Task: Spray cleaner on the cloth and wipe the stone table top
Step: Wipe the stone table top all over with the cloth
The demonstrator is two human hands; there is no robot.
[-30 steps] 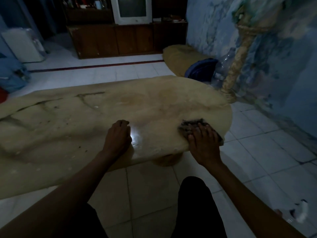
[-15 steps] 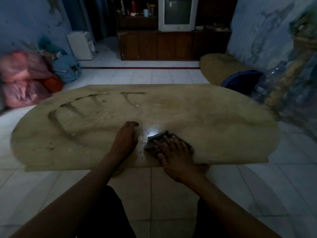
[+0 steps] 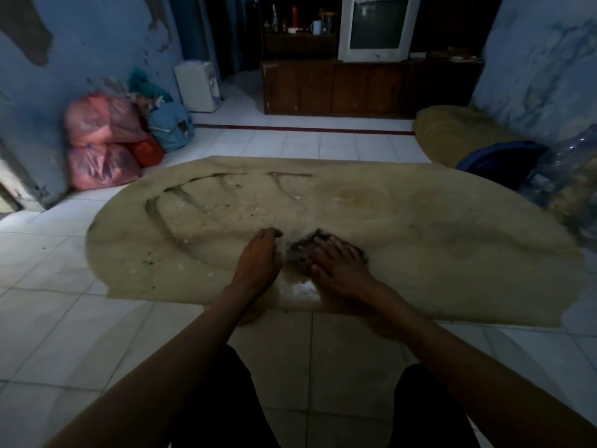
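Note:
A low oval stone table top [image 3: 420,227], beige with dark veins and specks, fills the middle of the head view. My right hand [image 3: 339,270] lies flat on a dark cloth [image 3: 303,250] near the table's front edge and presses it to the stone. My left hand [image 3: 258,260] rests just left of the cloth, palm down on the stone with fingers curled and nothing in it. A wet shine shows on the stone in front of the cloth. No spray bottle is visible.
Pink and blue bags [image 3: 103,143] lie against the left wall. A wooden cabinet [image 3: 355,85] with a TV [image 3: 376,27] stands at the back. A tan cushion [image 3: 452,134], a blue tub [image 3: 497,160] and a clear plastic bottle [image 3: 562,176] sit at the right. White tiled floor surrounds the table.
My right hand has slid the cloth leftwards along the front edge, from the table's right end to beside my left hand. The view has swung left.

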